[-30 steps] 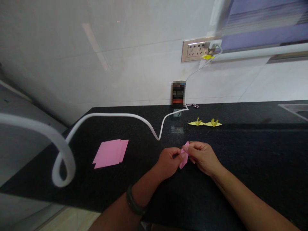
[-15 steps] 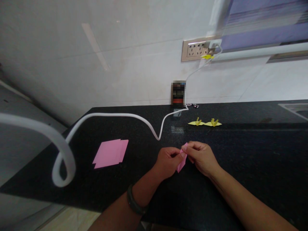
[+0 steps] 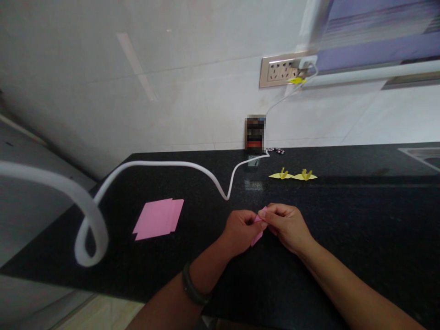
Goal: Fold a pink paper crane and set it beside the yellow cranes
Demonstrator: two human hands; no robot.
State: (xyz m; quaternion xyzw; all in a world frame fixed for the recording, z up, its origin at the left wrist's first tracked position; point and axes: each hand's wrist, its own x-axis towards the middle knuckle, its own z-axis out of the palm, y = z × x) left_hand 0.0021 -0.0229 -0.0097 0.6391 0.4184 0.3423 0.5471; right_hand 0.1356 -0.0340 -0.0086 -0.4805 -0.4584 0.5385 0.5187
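Observation:
Between my two hands is a small folded piece of pink paper [image 3: 257, 239], partly covered by my fingers. My left hand [image 3: 241, 231] pinches it from the left, thumb on top. From the right, my right hand [image 3: 284, 224] grips its upper end between thumb and fingers. Off to the left on the counter lie several flat pink paper sheets [image 3: 156, 219], slightly fanned. Beyond my hands stand two yellow folded paper cranes [image 3: 304, 175], side by side with their tips meeting.
A thick white cable [image 3: 161, 163] loops over the left of the black counter [image 3: 192, 275]. At the wall stands a blurred-out phone-like object [image 3: 255, 134]. Above it is a socket plate [image 3: 275, 71] with a plugged-in charger. A sink edge [image 3: 417, 150] shows at the far right.
The pink paper has turned slightly, and less of it shows between my fingers. Both hands have barely shifted and keep hold of it.

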